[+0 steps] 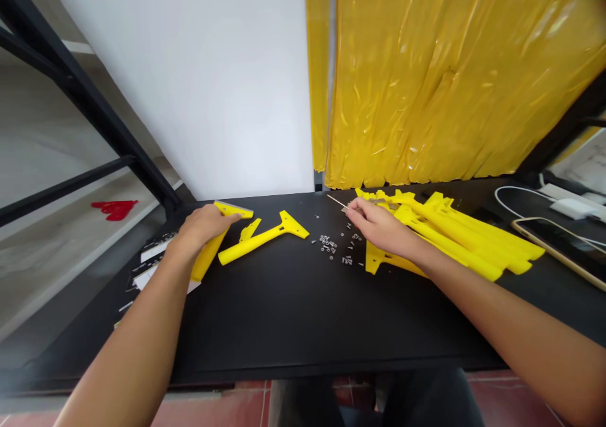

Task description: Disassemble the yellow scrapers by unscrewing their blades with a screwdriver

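My left hand [203, 223] is closed on a yellow scraper [207, 256] with a metal edge at its head, at the left of the black table. Between the fingers of my right hand [374, 222] is a thin stick [338, 202], its tip pointing up and left. A yellow T-shaped handle [255, 242] lies between the hands, with a small yellow plate [250, 230] beside it. Small nuts and screws [326, 244] are scattered just left of my right hand. A pile of yellow handles [454, 237] lies beside and partly behind my right wrist.
Printed cards or packets [151, 256] lie at the table's left edge. A phone [563, 244], white cable and white plugs [570, 207] are at the right. A white panel [213, 86] and yellow plastic sheeting [440, 79] stand behind the black table [303, 319]. Red pieces [114, 210] lie beyond the left frame.
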Demonstrator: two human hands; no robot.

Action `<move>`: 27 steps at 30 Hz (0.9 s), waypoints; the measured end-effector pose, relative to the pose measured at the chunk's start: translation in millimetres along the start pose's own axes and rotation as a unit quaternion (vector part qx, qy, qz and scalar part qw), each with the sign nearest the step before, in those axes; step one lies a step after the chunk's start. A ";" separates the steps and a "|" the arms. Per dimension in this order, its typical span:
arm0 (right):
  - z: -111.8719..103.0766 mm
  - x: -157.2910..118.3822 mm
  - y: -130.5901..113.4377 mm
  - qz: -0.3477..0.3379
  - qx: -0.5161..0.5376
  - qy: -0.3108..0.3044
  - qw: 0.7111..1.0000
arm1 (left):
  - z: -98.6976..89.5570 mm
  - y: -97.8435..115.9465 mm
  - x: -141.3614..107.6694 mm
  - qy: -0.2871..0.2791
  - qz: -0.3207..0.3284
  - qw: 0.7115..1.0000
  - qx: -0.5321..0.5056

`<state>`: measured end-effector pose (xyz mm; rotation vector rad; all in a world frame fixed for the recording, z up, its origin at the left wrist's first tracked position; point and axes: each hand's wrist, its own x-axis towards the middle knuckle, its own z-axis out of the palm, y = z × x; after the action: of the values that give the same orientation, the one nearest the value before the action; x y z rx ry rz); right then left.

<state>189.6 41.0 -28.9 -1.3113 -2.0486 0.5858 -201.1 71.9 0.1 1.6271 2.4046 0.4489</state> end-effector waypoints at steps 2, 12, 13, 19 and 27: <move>-1.6 -1.8 0.4 -0.006 -0.081 -0.009 0.997 | -4.7 3.8 -6.6 0.003 -0.010 0.994 0.110; -7.5 2.1 9.7 0.025 -0.218 -0.002 0.976 | 25.2 61.5 -67.8 0.022 0.351 0.927 0.130; -9.3 2.7 9.7 0.023 -0.217 -0.017 0.976 | 32.4 64.5 -72.1 0.002 0.381 0.913 0.144; -12.6 3.7 11.1 0.004 -0.265 -0.035 0.963 | 56.8 66.6 -76.5 -0.015 0.413 0.894 0.172; -0.4 2.1 24.1 -0.019 -0.323 -0.034 0.945 | 34.9 71.4 -78.2 0.090 0.388 0.916 0.052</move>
<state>204.5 52.6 -43.9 -1.6107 -2.4243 -0.0893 -98.6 28.8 -7.0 2.6674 1.8027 0.6118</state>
